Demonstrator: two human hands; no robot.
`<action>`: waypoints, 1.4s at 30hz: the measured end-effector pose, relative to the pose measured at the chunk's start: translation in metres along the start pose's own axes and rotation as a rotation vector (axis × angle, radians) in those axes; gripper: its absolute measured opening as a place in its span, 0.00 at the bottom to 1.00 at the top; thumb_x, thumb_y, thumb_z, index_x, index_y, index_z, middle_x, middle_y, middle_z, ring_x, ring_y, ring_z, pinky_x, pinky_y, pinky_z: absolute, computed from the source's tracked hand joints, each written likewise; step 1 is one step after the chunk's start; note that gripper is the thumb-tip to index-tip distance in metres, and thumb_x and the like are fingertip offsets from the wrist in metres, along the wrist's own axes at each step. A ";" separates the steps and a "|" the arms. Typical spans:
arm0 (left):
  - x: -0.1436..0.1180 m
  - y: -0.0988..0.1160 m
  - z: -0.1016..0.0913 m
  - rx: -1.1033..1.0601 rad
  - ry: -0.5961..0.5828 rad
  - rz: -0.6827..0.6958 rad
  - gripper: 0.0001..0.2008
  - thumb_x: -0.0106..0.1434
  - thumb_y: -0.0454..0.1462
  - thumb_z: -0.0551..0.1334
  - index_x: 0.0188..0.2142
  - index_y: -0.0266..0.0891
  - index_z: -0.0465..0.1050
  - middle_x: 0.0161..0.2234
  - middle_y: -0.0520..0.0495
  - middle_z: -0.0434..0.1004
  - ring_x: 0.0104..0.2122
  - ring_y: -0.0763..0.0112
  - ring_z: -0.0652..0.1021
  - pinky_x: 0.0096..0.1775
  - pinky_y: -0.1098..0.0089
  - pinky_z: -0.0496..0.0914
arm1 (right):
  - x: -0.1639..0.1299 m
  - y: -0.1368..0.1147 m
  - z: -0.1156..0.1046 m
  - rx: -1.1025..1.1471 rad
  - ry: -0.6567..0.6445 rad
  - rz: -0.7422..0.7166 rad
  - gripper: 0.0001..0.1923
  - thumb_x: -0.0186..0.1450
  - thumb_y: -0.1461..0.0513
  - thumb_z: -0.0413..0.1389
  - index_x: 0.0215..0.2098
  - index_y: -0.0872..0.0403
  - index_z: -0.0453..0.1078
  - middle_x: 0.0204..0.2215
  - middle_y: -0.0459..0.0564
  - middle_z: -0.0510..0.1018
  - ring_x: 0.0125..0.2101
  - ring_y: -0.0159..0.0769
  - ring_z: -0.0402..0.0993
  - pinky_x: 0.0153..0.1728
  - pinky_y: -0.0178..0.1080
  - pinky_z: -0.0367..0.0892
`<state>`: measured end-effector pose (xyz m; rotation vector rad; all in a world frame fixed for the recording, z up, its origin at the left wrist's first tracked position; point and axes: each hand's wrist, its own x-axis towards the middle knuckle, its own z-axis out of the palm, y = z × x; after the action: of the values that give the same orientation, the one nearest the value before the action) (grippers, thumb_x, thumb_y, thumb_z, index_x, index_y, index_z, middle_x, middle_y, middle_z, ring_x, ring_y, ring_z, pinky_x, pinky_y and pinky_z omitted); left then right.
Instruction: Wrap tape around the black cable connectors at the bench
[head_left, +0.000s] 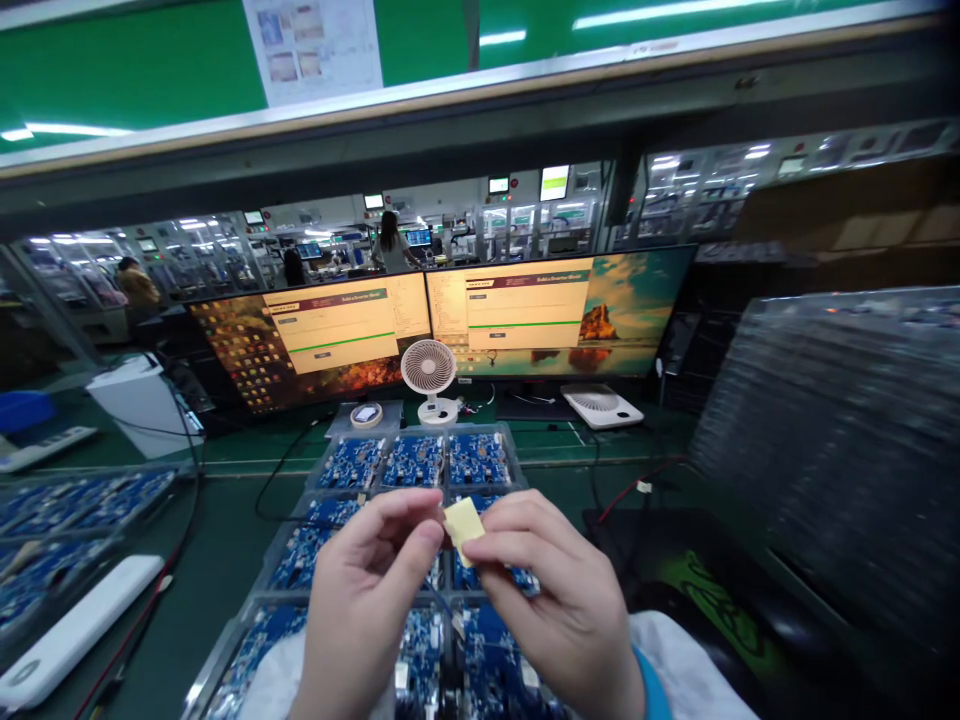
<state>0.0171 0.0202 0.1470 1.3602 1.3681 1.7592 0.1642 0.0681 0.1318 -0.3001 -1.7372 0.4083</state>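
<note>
Between the thumb and fingers of my right hand [551, 580] is a small, flat yellow piece [465, 522], perhaps a sticker or folded paper. My left hand [375, 580] is curled, its thumb and fingertips drawn close together at the piece's left edge. Whether those fingertips grip that edge or something tiny beside it, I cannot make out. Directly beneath both hands lies a clear plastic tray [313, 482] with several compartments of blue circuit boards [414, 462]. My hands and wrists hide part of its middle and front.
Two monitors [341, 335] stand behind the tray, with a small white fan [429, 368] before them. At left are another tray of boards [82, 505] and a long white device [82, 630]. Stacked clear trays [840, 440] rise at right. Cables cross the green bench [217, 560].
</note>
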 end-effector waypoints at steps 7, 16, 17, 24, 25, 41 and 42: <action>0.002 0.000 0.001 -0.089 0.006 -0.029 0.07 0.56 0.33 0.69 0.34 0.47 0.80 0.32 0.54 0.85 0.30 0.76 0.82 0.33 0.84 0.75 | 0.000 -0.004 0.002 -0.008 0.001 -0.001 0.13 0.59 0.76 0.54 0.37 0.58 0.75 0.29 0.54 0.77 0.33 0.38 0.72 0.33 0.41 0.72; 0.000 0.001 0.004 -0.138 -0.043 -0.015 0.13 0.53 0.29 0.70 0.37 0.46 0.79 0.30 0.55 0.83 0.30 0.76 0.82 0.33 0.83 0.76 | 0.000 -0.005 0.003 -0.001 0.001 0.027 0.12 0.61 0.76 0.55 0.37 0.59 0.74 0.29 0.53 0.76 0.32 0.37 0.72 0.32 0.39 0.71; 0.000 0.001 0.004 -0.119 -0.033 -0.010 0.12 0.54 0.29 0.69 0.37 0.46 0.79 0.29 0.55 0.83 0.30 0.76 0.81 0.33 0.83 0.75 | -0.001 -0.004 0.003 -0.003 -0.001 0.030 0.12 0.61 0.76 0.55 0.37 0.58 0.74 0.29 0.53 0.76 0.32 0.37 0.72 0.32 0.39 0.71; 0.001 0.002 0.002 -0.078 -0.037 0.044 0.13 0.56 0.28 0.67 0.35 0.49 0.80 0.32 0.56 0.84 0.31 0.77 0.82 0.35 0.83 0.75 | -0.005 -0.002 0.004 0.019 0.007 0.065 0.15 0.62 0.75 0.55 0.42 0.53 0.71 0.33 0.51 0.77 0.34 0.37 0.73 0.34 0.40 0.71; 0.001 0.003 0.002 -0.073 -0.047 0.059 0.13 0.56 0.27 0.67 0.34 0.50 0.81 0.32 0.56 0.84 0.31 0.77 0.82 0.35 0.83 0.75 | -0.005 -0.002 0.004 0.028 0.003 0.072 0.16 0.62 0.75 0.55 0.43 0.53 0.70 0.33 0.50 0.77 0.34 0.36 0.73 0.34 0.40 0.70; 0.001 0.008 0.001 -0.005 -0.081 0.060 0.10 0.58 0.30 0.65 0.34 0.48 0.83 0.32 0.51 0.84 0.32 0.71 0.82 0.33 0.78 0.76 | -0.005 -0.001 0.001 0.073 -0.067 0.239 0.19 0.65 0.71 0.55 0.51 0.47 0.69 0.34 0.47 0.76 0.34 0.36 0.73 0.36 0.39 0.70; 0.002 0.008 0.001 -0.006 -0.087 0.062 0.10 0.58 0.30 0.65 0.35 0.48 0.83 0.32 0.51 0.84 0.32 0.71 0.82 0.33 0.78 0.76 | -0.005 -0.001 0.001 0.087 -0.069 0.220 0.17 0.64 0.71 0.55 0.47 0.47 0.71 0.34 0.47 0.76 0.35 0.35 0.73 0.35 0.38 0.70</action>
<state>0.0185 0.0190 0.1548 1.4729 1.2855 1.7213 0.1645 0.0654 0.1276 -0.4199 -1.7545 0.6586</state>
